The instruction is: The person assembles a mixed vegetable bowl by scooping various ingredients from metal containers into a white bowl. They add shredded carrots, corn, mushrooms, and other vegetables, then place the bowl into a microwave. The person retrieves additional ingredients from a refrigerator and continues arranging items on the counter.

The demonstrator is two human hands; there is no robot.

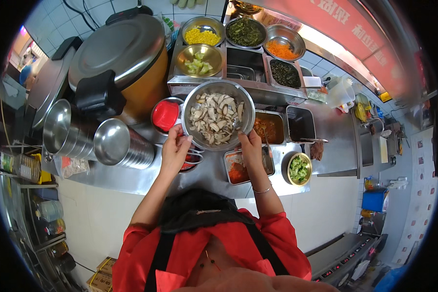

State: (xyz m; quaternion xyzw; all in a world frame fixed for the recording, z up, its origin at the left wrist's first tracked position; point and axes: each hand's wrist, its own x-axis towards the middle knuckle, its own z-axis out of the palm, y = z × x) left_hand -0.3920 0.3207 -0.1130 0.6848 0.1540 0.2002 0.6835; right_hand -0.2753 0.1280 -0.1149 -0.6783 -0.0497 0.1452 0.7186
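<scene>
A steel bowl [194, 100] filled with sliced mushrooms [213, 117] sits in the middle of the steel counter. My left hand [174, 148] grips the bowl's near left rim. My right hand [249, 145] is at the bowl's near right rim, closed on a metal spoon [236, 124] whose head dips into the mushrooms. Both forearms reach up from my red sleeves and black apron.
Behind the bowl stand steel tubs of corn [202, 36], dark greens [246, 31], shredded carrot [281, 49] and pale chunks [198, 65]. A large rice cooker [119, 53] and stacked steel bowls [117, 143] fill the left. A red-lidded pot [165, 116], sauce trays [268, 129] and a small bowl of green pieces [299, 169] lie close.
</scene>
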